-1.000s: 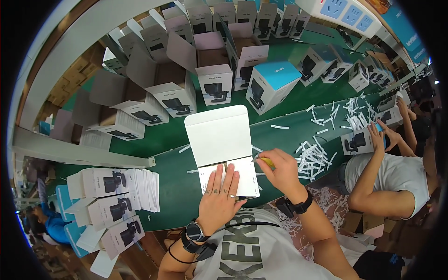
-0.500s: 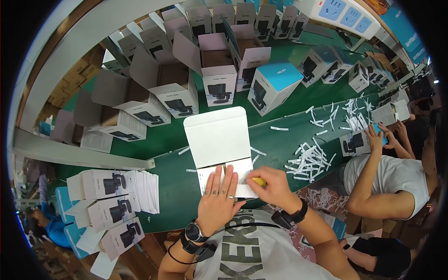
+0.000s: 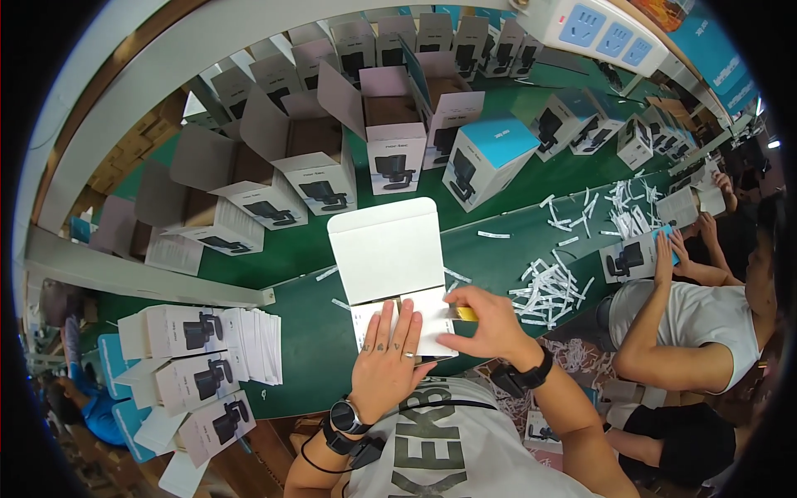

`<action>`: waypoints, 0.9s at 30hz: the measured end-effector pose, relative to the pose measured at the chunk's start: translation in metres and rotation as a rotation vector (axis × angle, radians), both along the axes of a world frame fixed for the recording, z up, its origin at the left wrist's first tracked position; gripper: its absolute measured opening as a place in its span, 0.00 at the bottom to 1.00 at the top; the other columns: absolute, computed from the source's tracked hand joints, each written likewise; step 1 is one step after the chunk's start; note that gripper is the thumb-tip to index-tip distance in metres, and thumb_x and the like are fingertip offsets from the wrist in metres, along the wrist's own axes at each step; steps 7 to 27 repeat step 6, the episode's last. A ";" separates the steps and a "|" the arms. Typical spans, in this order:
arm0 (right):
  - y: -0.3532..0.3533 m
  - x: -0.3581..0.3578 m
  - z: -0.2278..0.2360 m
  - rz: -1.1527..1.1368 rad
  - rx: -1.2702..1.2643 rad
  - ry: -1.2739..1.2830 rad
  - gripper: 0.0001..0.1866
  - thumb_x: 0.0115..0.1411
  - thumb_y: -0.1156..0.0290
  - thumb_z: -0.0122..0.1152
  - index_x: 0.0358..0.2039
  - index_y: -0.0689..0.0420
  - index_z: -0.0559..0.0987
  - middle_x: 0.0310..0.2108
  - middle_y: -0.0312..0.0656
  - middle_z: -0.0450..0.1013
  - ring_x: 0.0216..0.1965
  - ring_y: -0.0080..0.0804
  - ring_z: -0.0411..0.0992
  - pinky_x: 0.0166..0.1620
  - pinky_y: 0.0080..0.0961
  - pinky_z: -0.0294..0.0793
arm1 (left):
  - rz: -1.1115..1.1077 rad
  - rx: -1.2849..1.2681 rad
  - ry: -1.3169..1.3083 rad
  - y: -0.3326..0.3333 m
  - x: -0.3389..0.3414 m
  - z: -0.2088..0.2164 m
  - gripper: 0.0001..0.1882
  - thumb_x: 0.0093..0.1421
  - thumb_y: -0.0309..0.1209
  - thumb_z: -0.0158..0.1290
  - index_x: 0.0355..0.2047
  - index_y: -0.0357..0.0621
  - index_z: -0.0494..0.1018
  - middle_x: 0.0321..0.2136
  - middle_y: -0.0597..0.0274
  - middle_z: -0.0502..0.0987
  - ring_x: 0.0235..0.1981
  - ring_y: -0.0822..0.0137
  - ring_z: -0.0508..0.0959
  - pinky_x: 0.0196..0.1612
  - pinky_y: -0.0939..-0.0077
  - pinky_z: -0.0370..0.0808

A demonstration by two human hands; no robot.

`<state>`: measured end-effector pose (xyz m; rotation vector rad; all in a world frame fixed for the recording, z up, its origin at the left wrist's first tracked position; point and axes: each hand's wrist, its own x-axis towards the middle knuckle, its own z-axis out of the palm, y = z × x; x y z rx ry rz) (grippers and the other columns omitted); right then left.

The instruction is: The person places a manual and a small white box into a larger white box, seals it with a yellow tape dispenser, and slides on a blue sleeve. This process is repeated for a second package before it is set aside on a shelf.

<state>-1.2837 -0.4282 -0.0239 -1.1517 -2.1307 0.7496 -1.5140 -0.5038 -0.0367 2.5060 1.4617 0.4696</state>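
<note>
A white carton (image 3: 386, 249) lies on the green table in front of me, its wide flap opened out away from me. My left hand (image 3: 386, 353) rests flat on the carton's near part, fingers stretched and slightly apart. At the carton's right side, my right hand (image 3: 490, 325) is closed round a small yellow tool (image 3: 467, 314). Most of that tool is hidden by my fingers, so its kind is unclear. The thumb of the right hand reaches to the carton's near right part.
Open printed boxes (image 3: 324, 170) stand in rows at the back, beside a blue-topped box (image 3: 490, 158). Flattened cartons (image 3: 203, 373) are stacked at left. Paper strips (image 3: 548, 286) lie in a heap at right. There a co-worker (image 3: 681, 324) handles another box (image 3: 635, 257). A power strip (image 3: 594, 33) hangs above.
My right hand has tilted and opened its grip somewhat, with the yellow tool now turned at the carton's right edge. My left hand stays in place on the carton.
</note>
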 end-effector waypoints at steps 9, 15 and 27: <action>-0.016 0.007 -0.020 -0.069 -0.396 0.260 0.13 0.59 0.63 0.72 0.42 0.52 0.82 0.39 0.39 0.83 0.39 0.37 0.83 0.42 0.36 0.83 | 0.002 -0.011 -0.052 -0.003 -0.016 -0.004 0.50 0.59 0.49 0.66 0.72 0.32 0.58 0.74 0.40 0.56 0.75 0.34 0.55 0.74 0.42 0.54; -0.016 0.007 -0.020 -0.069 -0.396 0.260 0.13 0.59 0.63 0.72 0.42 0.52 0.82 0.39 0.39 0.83 0.39 0.37 0.83 0.42 0.36 0.83 | 0.002 -0.011 -0.052 -0.003 -0.016 -0.004 0.50 0.59 0.49 0.66 0.72 0.32 0.58 0.74 0.40 0.56 0.75 0.34 0.55 0.74 0.42 0.54; -0.016 0.007 -0.020 -0.069 -0.396 0.260 0.13 0.59 0.63 0.72 0.42 0.52 0.82 0.39 0.39 0.83 0.39 0.37 0.83 0.42 0.36 0.83 | 0.002 -0.011 -0.052 -0.003 -0.016 -0.004 0.50 0.59 0.49 0.66 0.72 0.32 0.58 0.74 0.40 0.56 0.75 0.34 0.55 0.74 0.42 0.54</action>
